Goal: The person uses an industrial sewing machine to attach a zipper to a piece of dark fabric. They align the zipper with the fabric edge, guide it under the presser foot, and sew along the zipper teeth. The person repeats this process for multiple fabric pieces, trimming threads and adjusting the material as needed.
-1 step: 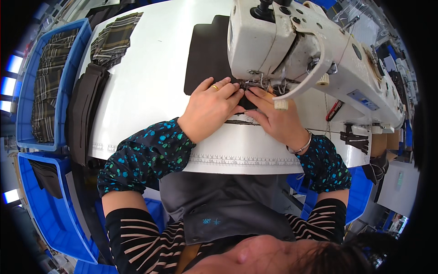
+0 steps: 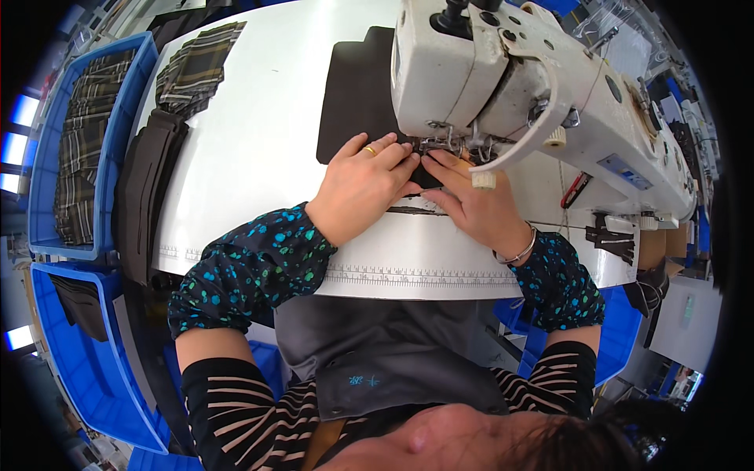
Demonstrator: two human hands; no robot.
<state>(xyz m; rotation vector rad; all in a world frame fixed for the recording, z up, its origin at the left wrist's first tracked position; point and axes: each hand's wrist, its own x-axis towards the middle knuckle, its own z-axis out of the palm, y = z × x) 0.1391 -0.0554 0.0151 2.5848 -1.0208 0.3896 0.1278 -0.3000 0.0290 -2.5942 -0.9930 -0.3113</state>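
Head view shows a person at a white bench (image 2: 259,102), both bare hands working close to the needle area of a sewing machine (image 2: 448,71). A dark brown piece of cloth (image 2: 357,94) lies flat on the bench, its far part running up beside the machine's head and its near end under the hands, close to the metal foot (image 2: 436,143). The left hand (image 2: 365,184) lies over the near end, fingers stretched and slightly bent, tips pressing down rather than wrapped around anything. The right hand (image 2: 481,208) comes in from the other side, thumb and first finger apart with dark material between them; whether any fingers pinch the edge I cannot tell, since the machine and the hand itself hide the tips.

The step in hand looks to be lining up and guiding the piece at the foot for a seam. The next move seems to call for light, even pressure from both hands, the edge held straight and fingertips clear of the needle.

Left of the work lie plaid cloth (image 2: 200,67) and a dark folded stack (image 2: 149,188), beside a blue bin (image 2: 118,157) with more plaid pieces
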